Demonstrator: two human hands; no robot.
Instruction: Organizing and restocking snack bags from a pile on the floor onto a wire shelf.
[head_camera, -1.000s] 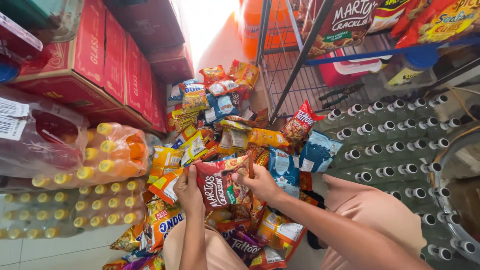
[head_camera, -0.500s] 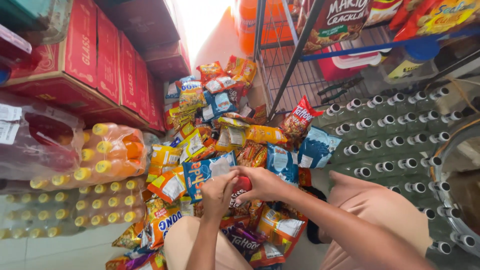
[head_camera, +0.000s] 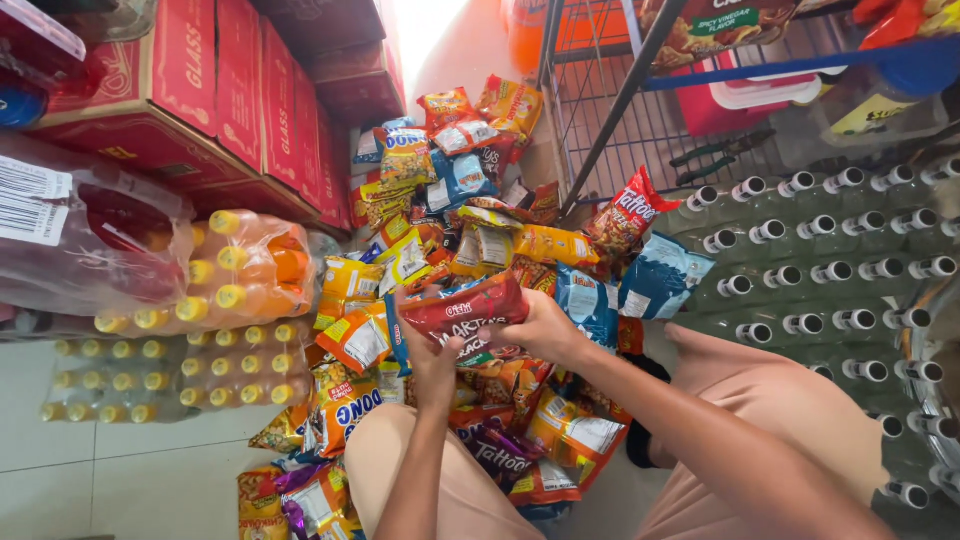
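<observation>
Both hands grip one dark red snack bag (head_camera: 468, 318): left hand (head_camera: 432, 352) closed on its lower left end, right hand (head_camera: 540, 328) pinching its right end. Bag's long axis runs left to right, right end tilted slightly up. Beyond the hands lies a heap of snack packets (head_camera: 470, 230); left of them, shrink-wrapped yellow-capped bottles (head_camera: 240, 280).

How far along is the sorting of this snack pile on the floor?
Done: hard to tell; no sorted stack is clearly visible. In hand: the left hand and right hand together hold a dark red snack bag above the pile. Left: a large loose heap of snack packets is spread on the floor between the red cartons and the wire rack.
</observation>
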